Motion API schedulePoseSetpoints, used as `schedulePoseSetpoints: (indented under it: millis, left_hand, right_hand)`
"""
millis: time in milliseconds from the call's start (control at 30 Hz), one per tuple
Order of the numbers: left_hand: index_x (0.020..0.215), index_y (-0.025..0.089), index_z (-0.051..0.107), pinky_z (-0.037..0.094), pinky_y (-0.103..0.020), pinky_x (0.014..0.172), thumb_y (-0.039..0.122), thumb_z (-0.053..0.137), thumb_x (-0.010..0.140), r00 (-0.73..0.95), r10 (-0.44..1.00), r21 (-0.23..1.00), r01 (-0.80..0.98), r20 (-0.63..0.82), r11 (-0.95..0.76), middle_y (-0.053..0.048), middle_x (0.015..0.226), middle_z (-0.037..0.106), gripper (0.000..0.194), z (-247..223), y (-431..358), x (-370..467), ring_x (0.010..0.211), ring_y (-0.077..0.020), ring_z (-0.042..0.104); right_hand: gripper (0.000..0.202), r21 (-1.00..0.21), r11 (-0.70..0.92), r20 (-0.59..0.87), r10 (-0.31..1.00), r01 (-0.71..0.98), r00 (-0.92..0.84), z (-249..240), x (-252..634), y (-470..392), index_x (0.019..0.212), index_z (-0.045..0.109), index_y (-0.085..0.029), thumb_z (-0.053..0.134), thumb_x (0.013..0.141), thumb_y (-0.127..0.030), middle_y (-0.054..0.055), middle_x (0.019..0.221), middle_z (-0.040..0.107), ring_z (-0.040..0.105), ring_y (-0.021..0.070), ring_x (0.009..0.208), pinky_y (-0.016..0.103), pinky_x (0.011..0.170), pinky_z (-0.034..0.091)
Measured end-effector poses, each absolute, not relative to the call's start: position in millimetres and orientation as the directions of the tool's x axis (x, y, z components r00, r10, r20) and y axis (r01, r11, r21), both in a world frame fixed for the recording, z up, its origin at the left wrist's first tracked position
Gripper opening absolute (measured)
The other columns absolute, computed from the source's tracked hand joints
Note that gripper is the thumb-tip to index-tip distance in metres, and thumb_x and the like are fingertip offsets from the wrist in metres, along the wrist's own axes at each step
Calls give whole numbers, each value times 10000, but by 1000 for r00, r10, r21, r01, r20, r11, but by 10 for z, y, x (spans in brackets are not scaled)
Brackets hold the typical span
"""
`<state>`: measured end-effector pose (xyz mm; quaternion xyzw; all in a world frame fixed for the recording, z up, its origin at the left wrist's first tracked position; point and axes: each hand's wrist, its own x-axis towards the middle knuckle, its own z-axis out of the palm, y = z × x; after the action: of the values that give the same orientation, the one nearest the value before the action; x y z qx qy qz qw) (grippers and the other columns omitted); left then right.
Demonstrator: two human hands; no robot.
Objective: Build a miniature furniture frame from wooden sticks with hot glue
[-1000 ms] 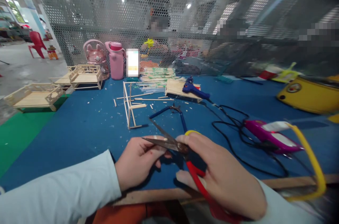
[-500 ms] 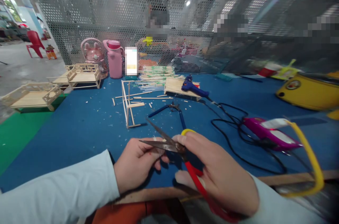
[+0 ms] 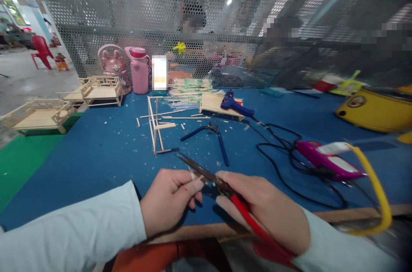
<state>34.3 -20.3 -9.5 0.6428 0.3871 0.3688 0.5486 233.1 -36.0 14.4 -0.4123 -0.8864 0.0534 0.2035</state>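
Within right hand (image 3: 273, 207) — scissors (image 3: 219, 181); blades (image 3: 193, 164) closer together.

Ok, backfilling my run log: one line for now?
left hand: pinching wooden piece | right hand: scissors, blades nearly closed | pliers: open on tabletop

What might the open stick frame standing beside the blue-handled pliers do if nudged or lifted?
The stick frame would probably feel light, being mostly gaps between thin sticks. Its slender joints look fragile if squeezed. Standing upright with little visible bulk, it might tip when pushed.
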Motion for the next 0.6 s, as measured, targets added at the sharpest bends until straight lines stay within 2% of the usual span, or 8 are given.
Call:
schedulePoseSetpoints:
  millis: [100,167,267,333,433,500,567,600]
  left_hand:
    - [720,129,615,396,-188,512,278,468,871,464,886,997,60,19,-53,9,576,555,259,-80,-194,345,472,-67,464]
    - [839,137,616,388,-185,505,279,436,889,506,862,995,66,28,-71,11,610,564,235,-65,-193,336,477,-69,456]
    - [824,163,581,399,-198,584,247,407,899,585,798,946,152,148,-287,6,650,562,207,-43,-233,314,574,-91,490]
    - [747,182,542,392,-204,616,204,423,873,632,735,876,182,244,-447,5,669,567,175,-36,-293,294,619,-101,502]
    - [668,199,485,381,-199,583,167,446,814,664,583,771,15,468,-636,21,602,538,154,-12,-360,238,563,-99,488]
    - [670,208,476,373,-202,566,184,469,794,568,508,681,-134,648,-719,29,580,501,127,61,-316,159,536,-98,462]
    - [686,211,471,345,-201,535,189,501,782,294,622,682,-185,726,-708,38,583,452,103,200,-152,30,527,-98,412]
    - [673,209,452,337,-199,529,188,494,786,46,717,706,-229,695,-670,45,580,414,123,284,-24,-53,525,-96,385]
  right_hand:
    - [252,-338,561,324,823,756,-466,230,2422,-385,969,568,-231,426,894,-427,24,758,687,648,155,625,243,599,492]
    - [324,-342,383,323,906,858,-275,282,2535,-353,1032,533,-227,470,849,-486,20,723,683,647,176,587,261,573,493]
    - [439,-222,-41,166,983,974,79,303,2745,-209,1118,463,-195,588,764,-422,36,693,692,679,251,630,299,566,491]
    - [375,-96,-188,15,982,977,191,290,2871,-77,1120,467,-164,558,796,-331,71,726,705,694,276,706,308,601,495]
    - [298,71,-116,-96,988,991,123,312,2982,87,1127,532,-116,453,870,-246,158,937,703,681,279,886,324,742,499]
    - [325,244,-75,-90,991,967,99,389,2982,151,1142,581,-106,431,880,-227,205,1043,667,653,319,962,393,805,485]
    - [342,318,-28,-77,996,948,55,495,2907,207,1147,613,-126,440,869,-223,210,1062,661,647,350,959,451,797,481]
    - [343,283,22,-71,997,959,-2,544,2837,249,1145,622,-143,444,865,-228,196,1060,670,650,351,948,460,782,485]
